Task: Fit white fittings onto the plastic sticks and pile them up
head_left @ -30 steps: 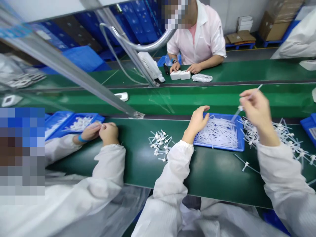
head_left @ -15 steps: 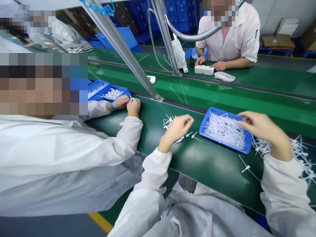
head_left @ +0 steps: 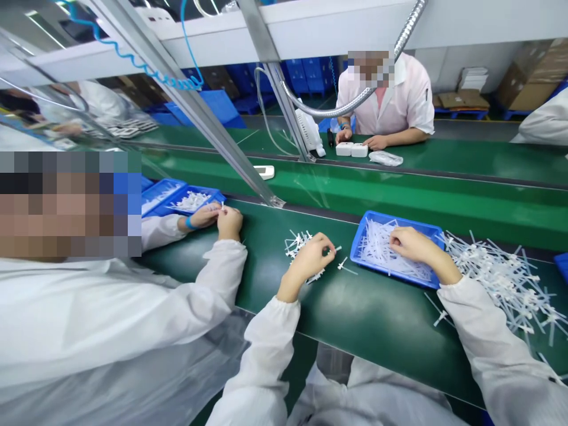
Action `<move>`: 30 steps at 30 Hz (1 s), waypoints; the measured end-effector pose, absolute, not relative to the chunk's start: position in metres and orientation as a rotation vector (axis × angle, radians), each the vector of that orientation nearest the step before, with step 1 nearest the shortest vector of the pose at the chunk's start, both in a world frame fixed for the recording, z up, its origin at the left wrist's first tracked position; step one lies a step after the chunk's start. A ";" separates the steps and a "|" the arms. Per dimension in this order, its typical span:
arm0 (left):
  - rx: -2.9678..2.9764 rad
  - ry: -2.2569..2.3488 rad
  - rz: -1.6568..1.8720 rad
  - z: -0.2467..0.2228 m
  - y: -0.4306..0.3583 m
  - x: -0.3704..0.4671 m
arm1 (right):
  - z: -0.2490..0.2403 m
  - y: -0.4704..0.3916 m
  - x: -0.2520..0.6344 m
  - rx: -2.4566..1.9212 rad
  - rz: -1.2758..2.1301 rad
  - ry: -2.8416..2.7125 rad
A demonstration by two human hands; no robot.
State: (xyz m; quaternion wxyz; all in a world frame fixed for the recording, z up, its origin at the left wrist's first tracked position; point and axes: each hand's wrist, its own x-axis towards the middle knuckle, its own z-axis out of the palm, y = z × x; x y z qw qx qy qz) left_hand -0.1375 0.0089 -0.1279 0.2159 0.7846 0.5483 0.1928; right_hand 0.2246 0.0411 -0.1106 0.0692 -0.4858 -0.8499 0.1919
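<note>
Head feed, my end: a beat ago I have the right hand (head_left: 412, 245) hanging over the tray's right end; now it is down at the white tubes (head_left: 373, 239) in the blue tray (head_left: 360, 238), which sits by the far edge of the worktop (head_left: 377, 331). Fingers bunch to a pinch; I cannot tell whether that grip has a tube.

Left hand (head_left: 313, 257) stays over the small pile (head_left: 297, 241), left of the tray, its grip curled almost closed. A tube end (head_left: 338, 248) pokes past the tips; held or lying behind, I cannot tell.

My reading: both hands are at their stock, so this looks like a picking-up stage.

Axes: tubes in the tray lie crisscross, no common heading. Tube end aims right. Loose piece (head_left: 342, 264), between pile and tray, points its long tube right and toward the near edge. Lone piece (head_left: 441, 316), nearside of the tray, slants far-left to near-right
</note>
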 end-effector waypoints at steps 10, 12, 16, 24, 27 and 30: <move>1.859 0.988 1.588 -0.020 0.046 -0.047 | -0.055 0.016 0.237 -1.229 0.609 -2.034; 1.832 0.825 1.609 -0.012 0.044 -0.023 | -0.046 0.011 0.240 -1.212 0.631 -1.956; 1.867 0.740 1.487 -0.011 0.038 0.009 | -0.035 0.001 0.242 -1.137 0.699 -1.780; 1.960 0.644 1.293 -0.024 0.026 0.023 | -0.034 -0.009 0.232 -0.984 0.725 -1.538; 1.826 0.644 1.294 -0.029 0.028 0.025 | -0.033 -0.010 0.228 -0.979 0.806 -1.459; 1.602 0.647 1.259 -0.035 0.034 0.023 | -0.030 -0.009 0.227 -0.891 0.911 -1.292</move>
